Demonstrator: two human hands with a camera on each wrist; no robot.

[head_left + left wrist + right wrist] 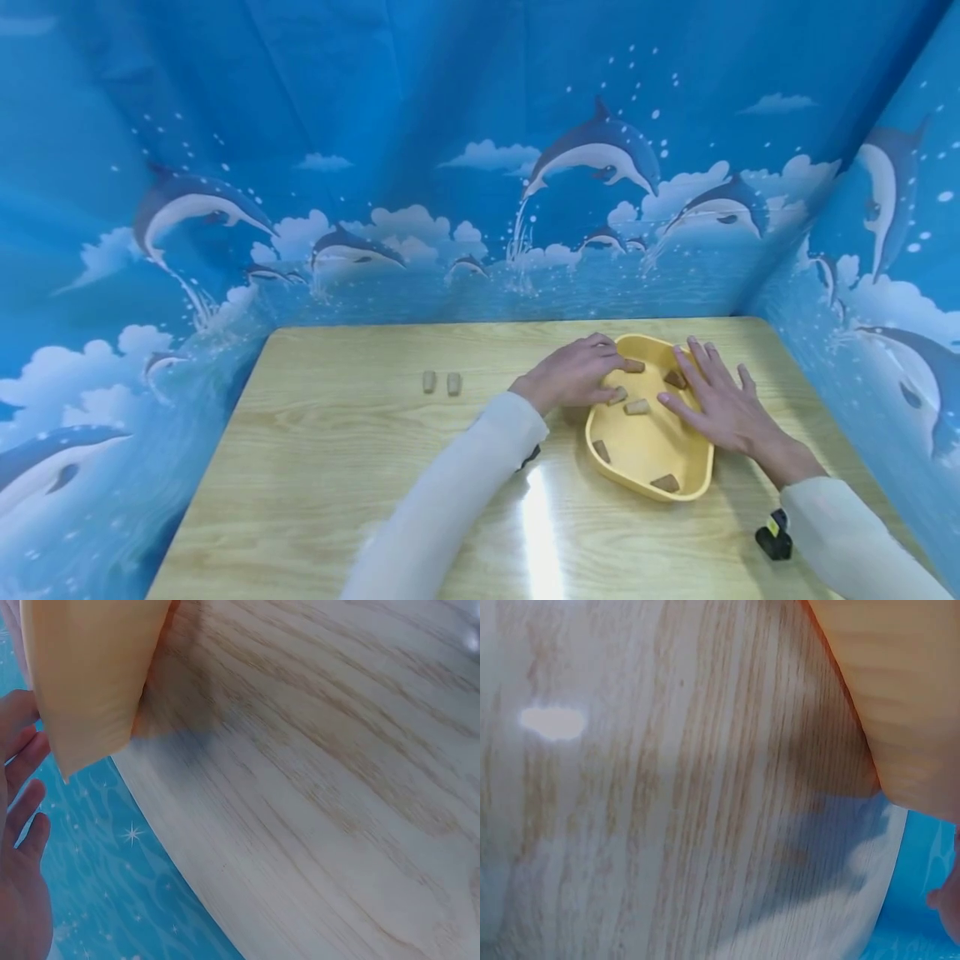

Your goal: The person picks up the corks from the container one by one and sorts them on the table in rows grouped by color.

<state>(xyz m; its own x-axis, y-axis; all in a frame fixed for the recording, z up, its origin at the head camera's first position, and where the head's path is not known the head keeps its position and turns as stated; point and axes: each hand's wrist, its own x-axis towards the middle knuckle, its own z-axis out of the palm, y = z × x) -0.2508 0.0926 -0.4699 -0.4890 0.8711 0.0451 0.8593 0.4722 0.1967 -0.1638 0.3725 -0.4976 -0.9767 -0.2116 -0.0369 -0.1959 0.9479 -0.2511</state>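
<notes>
A yellow basin (651, 493) with rounded corners rests on the table, holding several small brown blocks. My left hand (573, 372) reaches over its left rim, thumb and fingers apart. The fingertips are right at one brown block (634, 366), and the thumb tip is beside a lighter block (618, 396). Another light block (637, 407) lies just right of the thumb. With fingers spread, my right hand (722, 407) extends over the right rim, close to a dark brown block (676, 379). In the left wrist view, the basin's outer wall (97, 682) hides the blocks.
Two tan blocks, one left (429, 382) and one right (453, 384), stand side by side on the wooden table (337, 467). Two more brown blocks lie toward the basin's near end. A blue dolphin-printed curtain (420, 167) surrounds the table's back and sides.
</notes>
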